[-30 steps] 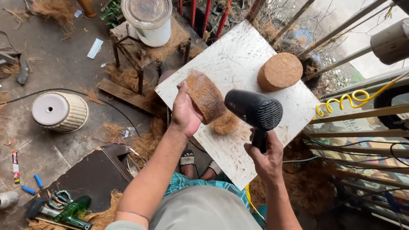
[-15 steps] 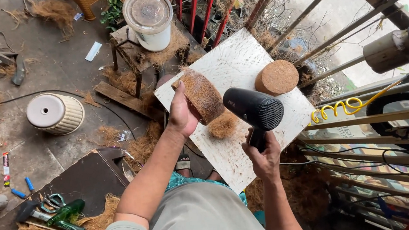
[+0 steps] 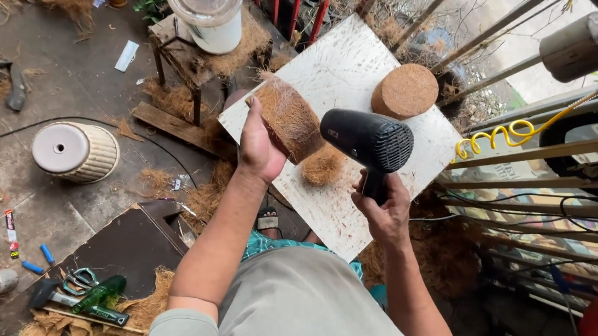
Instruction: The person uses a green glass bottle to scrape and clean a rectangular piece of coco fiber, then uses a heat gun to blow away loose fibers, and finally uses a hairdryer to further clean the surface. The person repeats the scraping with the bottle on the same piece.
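— Left hand (image 3: 258,150) wrapped around the coir pot (image 3: 288,119), thumb on the near rim, lifted tilted just above the white tabletop (image 3: 334,73). Right hand (image 3: 386,207) clenched on the grip of the black hair dryer (image 3: 366,140), nozzle aimed at the pot's side from close by.

— Risks from here?

— Could scorch or dry loose fibres if kept that close; could also blow strands off, judging by the fibre clump (image 3: 322,167) lying on the tabletop right under the pot. Looks like a one-handed hold on a rough, shedding surface, so prone to slipping.

— Anything else around?

— Round coir disc (image 3: 404,90) resting on the far part of the tabletop, apart from the pot. White lidded bucket (image 3: 210,13) on a small stool beyond. Overturned ribbed pot (image 3: 73,150) on the floor, well to the left. Green-handled tool (image 3: 99,296) and scissors (image 3: 77,280) down by the dark board.

— In the way?

— Nothing between dryer and pot. Metal railing (image 3: 491,78) close on the right, limiting elbow room there.
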